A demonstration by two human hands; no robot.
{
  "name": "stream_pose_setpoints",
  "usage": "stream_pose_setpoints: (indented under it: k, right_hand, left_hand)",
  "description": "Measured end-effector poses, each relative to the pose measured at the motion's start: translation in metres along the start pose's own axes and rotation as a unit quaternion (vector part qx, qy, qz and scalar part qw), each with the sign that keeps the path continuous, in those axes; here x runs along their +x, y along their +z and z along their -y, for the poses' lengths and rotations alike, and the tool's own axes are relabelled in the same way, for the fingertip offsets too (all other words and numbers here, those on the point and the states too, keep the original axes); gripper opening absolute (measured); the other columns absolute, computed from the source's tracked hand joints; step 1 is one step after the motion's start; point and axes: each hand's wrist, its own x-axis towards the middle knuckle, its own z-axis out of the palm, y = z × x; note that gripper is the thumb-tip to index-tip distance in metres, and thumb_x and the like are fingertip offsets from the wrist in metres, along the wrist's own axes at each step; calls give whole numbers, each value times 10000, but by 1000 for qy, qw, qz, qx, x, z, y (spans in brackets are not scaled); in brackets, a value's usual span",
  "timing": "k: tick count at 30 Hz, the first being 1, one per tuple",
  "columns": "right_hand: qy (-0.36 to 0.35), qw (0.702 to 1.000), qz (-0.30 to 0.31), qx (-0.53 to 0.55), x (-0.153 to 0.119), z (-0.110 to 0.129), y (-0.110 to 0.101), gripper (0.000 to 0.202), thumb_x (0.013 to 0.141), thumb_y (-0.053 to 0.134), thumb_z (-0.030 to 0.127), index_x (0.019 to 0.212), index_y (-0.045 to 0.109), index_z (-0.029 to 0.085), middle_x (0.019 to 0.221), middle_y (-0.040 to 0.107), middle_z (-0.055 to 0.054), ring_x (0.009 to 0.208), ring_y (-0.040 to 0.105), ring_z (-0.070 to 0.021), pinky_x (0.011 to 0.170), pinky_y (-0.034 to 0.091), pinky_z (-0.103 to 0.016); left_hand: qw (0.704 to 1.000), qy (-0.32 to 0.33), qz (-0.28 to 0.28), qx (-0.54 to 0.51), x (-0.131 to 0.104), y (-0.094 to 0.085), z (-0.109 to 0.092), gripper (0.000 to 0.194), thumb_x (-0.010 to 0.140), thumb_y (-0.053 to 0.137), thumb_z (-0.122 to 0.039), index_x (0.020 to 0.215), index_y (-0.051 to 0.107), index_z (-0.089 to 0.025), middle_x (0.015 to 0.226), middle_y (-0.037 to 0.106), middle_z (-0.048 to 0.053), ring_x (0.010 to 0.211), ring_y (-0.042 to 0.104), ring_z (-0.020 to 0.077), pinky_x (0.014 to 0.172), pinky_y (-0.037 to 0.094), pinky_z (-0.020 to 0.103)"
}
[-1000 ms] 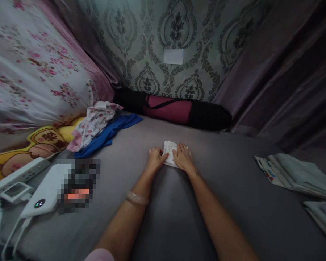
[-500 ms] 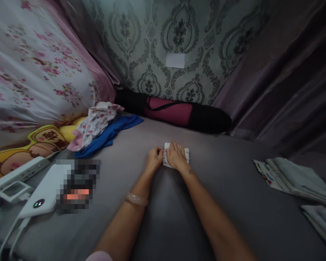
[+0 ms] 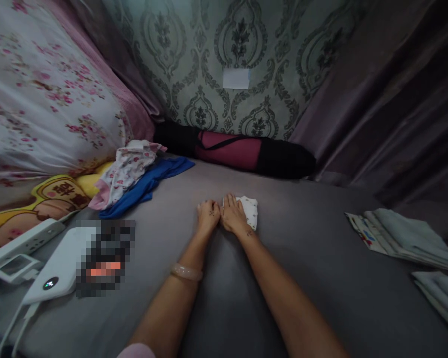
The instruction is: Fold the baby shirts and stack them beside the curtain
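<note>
A small folded white cloth with a fine dark pattern (image 3: 251, 212) lies on the grey sheet (image 3: 298, 233) in the middle. Flat on its left part rests my right hand (image 3: 233, 215), fingers stretched out and pointing away from me. Just left of the cloth, my left hand (image 3: 208, 216) is on the sheet with its fingers curled in, close beside my right hand. Nothing can be seen in my left hand, though its fingertips are hidden.
At left lie a patterned garment (image 3: 129, 169), blue cloth (image 3: 145, 188), a yellow cushion (image 3: 26, 214), a power strip (image 3: 30, 241) and a white power bank (image 3: 59, 268). A black and maroon bag (image 3: 231, 150) lies along the wall; folded cloths (image 3: 403, 236) are at right.
My right hand has slid left across the cloth, uncovering its right part. My left hand has shifted slightly left, with its fingers curled. The view has turned a little.
</note>
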Motion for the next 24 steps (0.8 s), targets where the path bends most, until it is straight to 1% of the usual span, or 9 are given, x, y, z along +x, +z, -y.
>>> stream_pose_setpoints:
  k: [2,4,8,10,13,16,20,22,24]
  right_hand:
    - [-1,1000,11,28,-3,-1,-5,596,964,229,331,1464,287,12,1543,246,-181,1428,205,-254,1147,142,-410]
    - [2,999,8,50,-9,-4,-11,593,963,223,321,1462,287,8,1536,265,-180,1423,226,-242,1147,158,-399]
    - [4,999,-32,34,-31,-15,-16,573,958,250,308,1450,328,26,1529,289,-171,1427,210,-250,1159,110,-421]
    - [7,999,-42,19,-44,-24,-17,557,958,266,309,1438,361,43,1530,293,-163,1427,204,-262,1158,100,-439]
    - [19,999,-39,12,-62,-42,-19,547,958,285,315,1432,378,58,1536,282,-157,1427,201,-265,1150,141,-446]
    - [29,999,-34,18,-78,-61,-22,550,960,292,328,1445,358,77,1544,266,-149,1427,203,-257,1136,196,-432]
    - [50,997,-35,46,-94,-86,-22,605,965,279,421,1454,333,69,1523,304,-175,1416,241,-259,1134,214,-422]
    - [69,994,-46,65,-100,-98,-19,620,964,265,431,1440,348,43,1505,331,-192,1410,261,-259,1138,213,-417]
    - [90,989,-80,89,-104,-108,-15,614,961,256,415,1418,373,22,1485,361,-203,1397,292,-256,1137,224,-409]
  left_hand:
    - [1000,4,22,15,-1,-3,-3,371,927,359,-264,948,708,-140,1008,691,143,1012,589,249,922,370,358]
    - [999,-2,38,32,-4,-4,-8,408,935,346,-311,949,717,-141,1031,681,155,1015,583,267,903,379,365]
    - [997,-27,38,54,-10,-3,-17,479,896,402,-501,945,728,-154,1115,631,168,1073,536,316,891,389,380]
    - [997,-29,38,56,-12,-1,-20,520,864,427,-564,933,729,-145,1131,612,178,1102,510,339,905,385,394]
    - [997,-21,43,68,-15,-1,-21,528,834,464,-576,935,724,-128,1163,586,195,1131,481,364,921,374,410]
    - [995,-17,50,82,-17,-1,-21,539,806,487,-593,948,719,-127,1193,568,201,1137,471,374,935,363,422]
    - [995,-21,52,87,-18,0,-19,560,762,525,-632,962,713,-143,1208,559,194,1140,469,377,937,366,423]
    - [995,-27,55,82,-16,2,-18,551,741,553,-639,943,713,-152,1199,563,190,1139,472,381,934,370,428]
    - [995,-38,59,71,-14,3,-18,535,729,582,-632,923,708,-149,1194,564,196,1144,471,392,931,370,443]
